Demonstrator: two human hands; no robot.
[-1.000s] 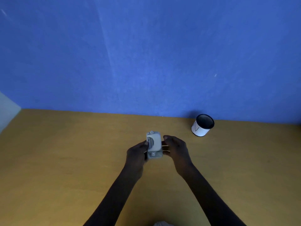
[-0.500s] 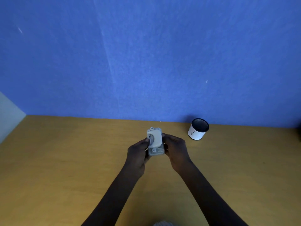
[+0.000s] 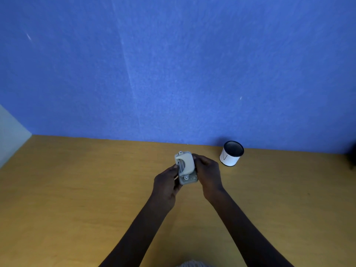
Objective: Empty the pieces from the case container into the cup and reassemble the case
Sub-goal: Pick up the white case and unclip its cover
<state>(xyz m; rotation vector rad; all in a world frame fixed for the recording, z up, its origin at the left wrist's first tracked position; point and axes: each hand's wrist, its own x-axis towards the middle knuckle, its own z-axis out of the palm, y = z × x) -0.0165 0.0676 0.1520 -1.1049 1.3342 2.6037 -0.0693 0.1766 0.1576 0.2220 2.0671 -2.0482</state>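
Observation:
A small pale grey case (image 3: 185, 167) with a rounded white upper part is held above the wooden table (image 3: 77, 189) at the centre of the view. My left hand (image 3: 166, 183) grips its left side with thumb and fingers. My right hand (image 3: 209, 170) clasps its right side. A white cup (image 3: 231, 154) with a dark inside stands upright at the back right, near the wall, about a hand's width from my right hand. The case's contents are hidden from me.
A blue wall (image 3: 173, 64) rises just behind the table's far edge. A pale surface (image 3: 9, 130) shows at the far left edge. Something dark (image 3: 353, 157) sits at the right border.
My right hand has closed in from beside the case onto its right side. The view has shifted slightly; the case stays between both hands.

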